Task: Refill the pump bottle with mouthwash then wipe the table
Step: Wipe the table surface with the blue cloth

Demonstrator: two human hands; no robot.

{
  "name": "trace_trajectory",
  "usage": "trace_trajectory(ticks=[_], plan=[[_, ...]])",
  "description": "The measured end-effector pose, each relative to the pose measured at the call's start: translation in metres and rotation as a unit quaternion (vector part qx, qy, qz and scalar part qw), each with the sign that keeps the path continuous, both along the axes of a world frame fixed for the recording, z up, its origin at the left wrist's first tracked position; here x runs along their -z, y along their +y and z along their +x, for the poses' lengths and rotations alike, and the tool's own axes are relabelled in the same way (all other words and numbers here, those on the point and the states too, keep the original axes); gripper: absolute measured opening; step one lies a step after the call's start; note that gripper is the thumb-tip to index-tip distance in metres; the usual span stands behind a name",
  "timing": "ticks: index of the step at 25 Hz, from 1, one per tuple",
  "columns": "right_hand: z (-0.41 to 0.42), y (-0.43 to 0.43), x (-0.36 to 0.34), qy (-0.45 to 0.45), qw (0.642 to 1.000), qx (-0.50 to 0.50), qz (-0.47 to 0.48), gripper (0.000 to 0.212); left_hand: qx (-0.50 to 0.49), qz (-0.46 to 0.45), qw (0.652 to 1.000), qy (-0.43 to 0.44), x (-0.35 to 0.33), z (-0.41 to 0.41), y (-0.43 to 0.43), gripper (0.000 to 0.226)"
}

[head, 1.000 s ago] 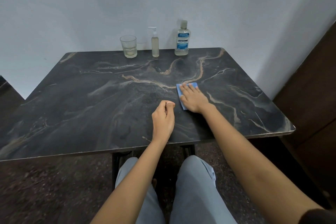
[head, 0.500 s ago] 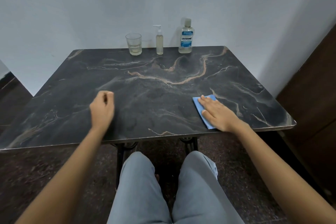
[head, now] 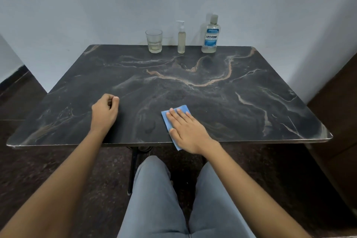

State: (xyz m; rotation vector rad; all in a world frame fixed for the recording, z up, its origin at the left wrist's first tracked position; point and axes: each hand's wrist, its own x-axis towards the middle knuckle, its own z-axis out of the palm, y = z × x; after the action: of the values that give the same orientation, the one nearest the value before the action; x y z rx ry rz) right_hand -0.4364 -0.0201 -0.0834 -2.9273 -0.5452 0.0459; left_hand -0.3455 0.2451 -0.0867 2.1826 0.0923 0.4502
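Note:
A blue cloth point(head: 167, 120) lies at the front edge of the dark marble table point(head: 212, 87), one corner hanging over the edge. My right hand point(head: 188, 130) presses flat on it with straight fingers. My left hand point(head: 104, 111) rests on the table to the left, fingers curled, holding nothing. At the back edge stand a slim pump bottle point(head: 181, 41) with pale liquid and a capped mouthwash bottle point(head: 210, 35) with a blue label, both far from my hands.
A drinking glass point(head: 154, 41) with a little pale liquid stands left of the pump bottle. The wall runs right behind the table. Dark wooden furniture point(head: 340, 102) stands at the right. My knees point(head: 179, 189) are under the front edge.
My right hand slid the cloth from the table's middle to the right front, then left along the front edge. My left hand moved out to the left and stayed curled.

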Motion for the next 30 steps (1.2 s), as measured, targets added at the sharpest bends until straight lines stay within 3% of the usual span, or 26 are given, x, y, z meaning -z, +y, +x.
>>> trace_trajectory(ticks=[4, 8, 12, 17, 20, 23, 27, 30], plan=[[-0.011, -0.041, -0.009, 0.016, 0.998, -0.053, 0.013, 0.061, 0.009, 0.006, 1.0, -0.004, 0.003, -0.003, 0.001, 0.022], [-0.012, -0.088, -0.011, 0.031, 0.999, 0.03, 0.008, 0.067, -0.004, -0.023, 1.0, -0.005, 0.002, -0.002, 0.0, 0.025], [-0.009, -0.052, -0.005, 0.009, 0.998, 0.058, -0.021, 0.083, -0.027, -0.054, 0.998, 0.005, 0.001, 0.004, -0.001, 0.025], [0.017, 0.06, -0.002, 0.011, 1.0, -0.019, -0.001, 0.06, -0.035, -0.051, 0.998, 0.011, 0.002, 0.005, -0.002, 0.025], [0.041, 0.099, -0.003, 0.037, 0.998, -0.051, 0.029, 0.056, -0.031, -0.048, 0.998, 0.005, 0.001, 0.002, -0.002, 0.026], [0.063, 0.092, -0.007, 0.048, 0.996, -0.062, 0.035, 0.056, -0.021, -0.041, 0.999, 0.004, 0.001, -0.002, -0.001, 0.025], [0.041, 0.071, -0.007, 0.032, 0.998, 0.012, 0.053, 0.056, -0.022, -0.056, 0.998, 0.008, -0.001, -0.007, -0.001, 0.025], [0.008, 0.053, -0.004, 0.004, 0.999, -0.042, 0.03, 0.055, -0.025, -0.069, 0.997, 0.008, -0.002, -0.004, -0.003, 0.025]])
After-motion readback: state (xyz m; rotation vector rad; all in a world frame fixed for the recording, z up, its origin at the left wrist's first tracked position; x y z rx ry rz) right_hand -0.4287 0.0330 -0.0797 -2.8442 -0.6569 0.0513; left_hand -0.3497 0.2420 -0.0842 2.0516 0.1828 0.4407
